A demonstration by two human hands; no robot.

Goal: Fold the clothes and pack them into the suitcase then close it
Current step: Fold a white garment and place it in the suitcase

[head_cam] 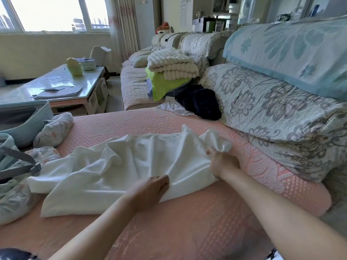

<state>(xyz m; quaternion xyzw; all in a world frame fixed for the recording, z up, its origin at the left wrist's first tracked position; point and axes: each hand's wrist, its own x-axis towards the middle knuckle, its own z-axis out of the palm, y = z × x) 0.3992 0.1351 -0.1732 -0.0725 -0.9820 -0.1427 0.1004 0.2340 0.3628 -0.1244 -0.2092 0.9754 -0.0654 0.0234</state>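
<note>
A white garment [116, 166] lies rumpled across the pink quilted sofa seat [187, 222]. My left hand [150, 188] grips its near edge with curled fingers. My right hand [221, 162] pinches the cloth at its right end, close to the back cushions. The open light blue suitcase [24, 121] sits at the left edge, with a grey strap and buckle [28, 166] across its near half. Floral clothes [54, 128] lie rolled beside it, and more floral cloth [16, 196] spills at the lower left. A dark garment [201, 102] and a small white one [174, 107] lie farther back on the seat.
Large floral back cushions [272, 113] line the right side. A stack of folded blankets [172, 70] sits on the far sofa section. A glass-topped coffee table [62, 87] with papers and a tissue holder stands to the left, behind the suitcase.
</note>
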